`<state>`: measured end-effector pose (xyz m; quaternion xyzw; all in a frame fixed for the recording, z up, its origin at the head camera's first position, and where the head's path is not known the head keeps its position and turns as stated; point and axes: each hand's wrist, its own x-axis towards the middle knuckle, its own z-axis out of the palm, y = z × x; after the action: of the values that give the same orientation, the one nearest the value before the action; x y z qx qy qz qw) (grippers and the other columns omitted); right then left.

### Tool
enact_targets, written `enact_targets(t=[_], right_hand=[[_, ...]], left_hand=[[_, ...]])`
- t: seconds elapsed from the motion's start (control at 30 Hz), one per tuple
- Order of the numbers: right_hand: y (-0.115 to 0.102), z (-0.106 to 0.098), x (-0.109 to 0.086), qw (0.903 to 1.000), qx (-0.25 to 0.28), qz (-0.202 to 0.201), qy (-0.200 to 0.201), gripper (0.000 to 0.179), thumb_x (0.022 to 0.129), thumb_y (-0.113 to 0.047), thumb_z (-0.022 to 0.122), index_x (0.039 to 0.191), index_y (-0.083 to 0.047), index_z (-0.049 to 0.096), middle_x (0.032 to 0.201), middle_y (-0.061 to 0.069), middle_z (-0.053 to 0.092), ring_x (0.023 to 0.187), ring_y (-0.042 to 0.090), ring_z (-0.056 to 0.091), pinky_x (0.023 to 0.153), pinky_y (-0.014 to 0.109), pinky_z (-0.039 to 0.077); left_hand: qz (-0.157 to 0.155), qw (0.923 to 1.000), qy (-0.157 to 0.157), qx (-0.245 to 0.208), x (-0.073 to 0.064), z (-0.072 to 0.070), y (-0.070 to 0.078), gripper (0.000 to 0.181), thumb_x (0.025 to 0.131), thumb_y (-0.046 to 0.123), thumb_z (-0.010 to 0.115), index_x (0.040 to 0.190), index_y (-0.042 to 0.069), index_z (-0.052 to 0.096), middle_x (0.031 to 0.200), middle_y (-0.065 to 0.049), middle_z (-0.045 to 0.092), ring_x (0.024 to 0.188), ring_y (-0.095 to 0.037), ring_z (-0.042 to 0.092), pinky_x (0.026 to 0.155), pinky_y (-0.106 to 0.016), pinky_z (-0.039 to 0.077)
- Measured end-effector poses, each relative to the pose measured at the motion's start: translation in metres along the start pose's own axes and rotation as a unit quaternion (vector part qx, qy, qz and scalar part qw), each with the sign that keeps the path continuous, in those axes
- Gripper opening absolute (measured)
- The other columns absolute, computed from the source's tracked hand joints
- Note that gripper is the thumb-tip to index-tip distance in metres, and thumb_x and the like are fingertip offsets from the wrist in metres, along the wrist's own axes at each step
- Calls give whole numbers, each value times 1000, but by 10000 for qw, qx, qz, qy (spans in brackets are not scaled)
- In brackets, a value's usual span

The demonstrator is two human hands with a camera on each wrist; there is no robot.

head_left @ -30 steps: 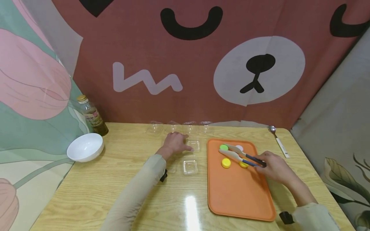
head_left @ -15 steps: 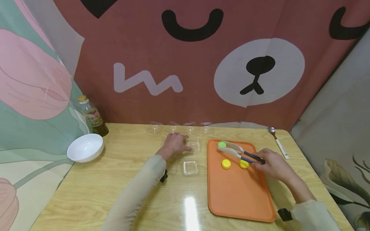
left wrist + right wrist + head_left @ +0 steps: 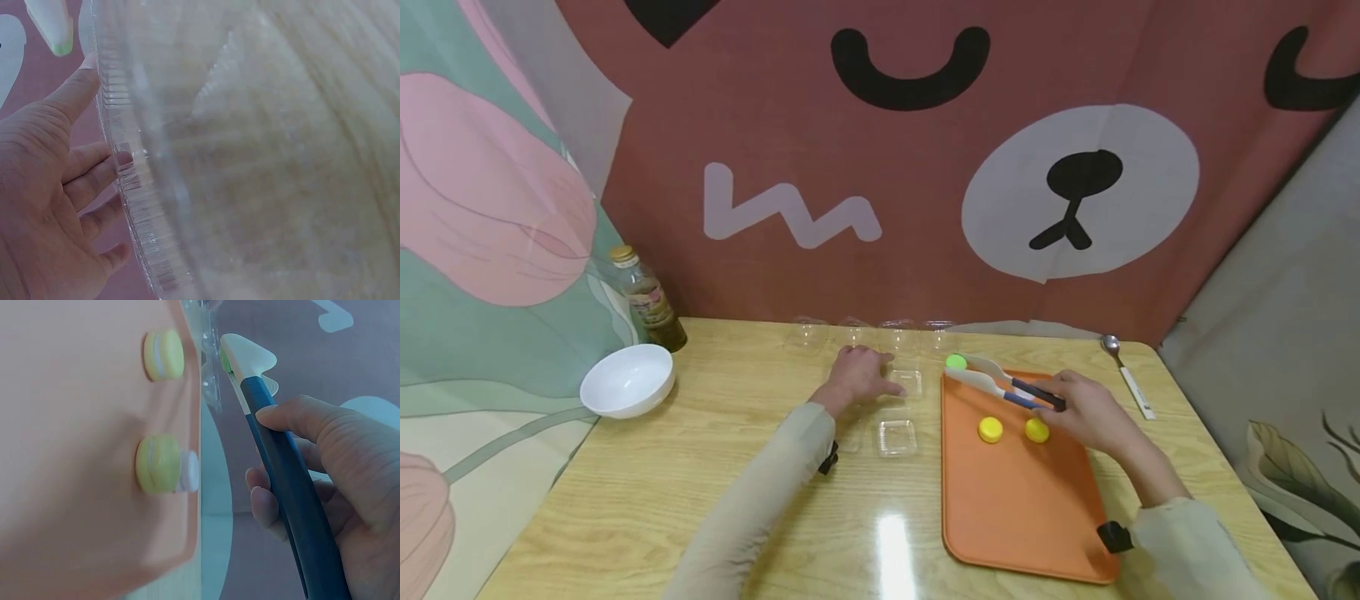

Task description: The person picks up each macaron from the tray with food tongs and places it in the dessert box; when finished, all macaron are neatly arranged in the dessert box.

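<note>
In the head view my right hand (image 3: 1086, 412) grips tongs (image 3: 1009, 392) with pale tips and dark handles. Between the tips is a green macaron (image 3: 956, 362), over the back left corner of the orange tray (image 3: 1022, 517). Two yellow macarons, one at left (image 3: 990, 430) and one at right (image 3: 1037, 430), lie on the tray, with a whitish one (image 3: 190, 471) beside the right one in the right wrist view. My left hand (image 3: 859, 379) rests against a clear plastic box (image 3: 907, 382); its thumb and spread fingers touch the box's ribbed edge (image 3: 128, 187) in the left wrist view.
Another clear box (image 3: 897, 437) stands nearer, and several clear lids (image 3: 898, 335) rise along the back. A white bowl (image 3: 627, 381) and an oil bottle (image 3: 655, 312) are at left. A spoon (image 3: 1129, 375) lies right of the tray. A printed cloth (image 3: 775, 275) hangs behind.
The tongs have closed on the green macaron and carried it left and away toward the tray's back left corner. My left hand has stayed in place.
</note>
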<state>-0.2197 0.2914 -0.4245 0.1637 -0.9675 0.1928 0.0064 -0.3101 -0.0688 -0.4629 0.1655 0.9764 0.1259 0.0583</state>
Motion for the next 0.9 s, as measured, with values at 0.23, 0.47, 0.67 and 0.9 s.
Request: enact_targets(t=[0.23,0.47,0.67,0.9], right_hand=[[-5,5,11,9991,-16,-388,182,36,88,-17,77,122,-5,73,98,10,66,76,15,54,62,28,44],[-9,9,18,9994,55,-350,12,38,91,-17,74,126,-3,71,104,12,67,82,18,57,66,30,46],[-11,12,24,9992,165,-364,-43,39,92,-19,73,128,-5,70,106,11,66,82,17,56,67,30,46],[-15,14,29,9986,226,-473,-97,39,92,-19,73,128,-6,70,105,10,66,80,15,55,65,29,45]], left_hand=[[-35,10000,-4,67,0,0,2,80,80,62,77,146,22,57,130,-4,71,128,-29,60,121,-50,32],[11,9997,4,249,0,2,3,82,79,66,75,145,22,57,132,-4,70,127,-28,61,120,-50,33],[98,9989,78,455,2,3,4,83,79,69,73,146,22,57,128,-4,72,125,-27,62,120,-48,34],[111,9988,130,465,1,3,4,82,80,69,73,145,23,57,125,-5,73,124,-27,63,119,-49,35]])
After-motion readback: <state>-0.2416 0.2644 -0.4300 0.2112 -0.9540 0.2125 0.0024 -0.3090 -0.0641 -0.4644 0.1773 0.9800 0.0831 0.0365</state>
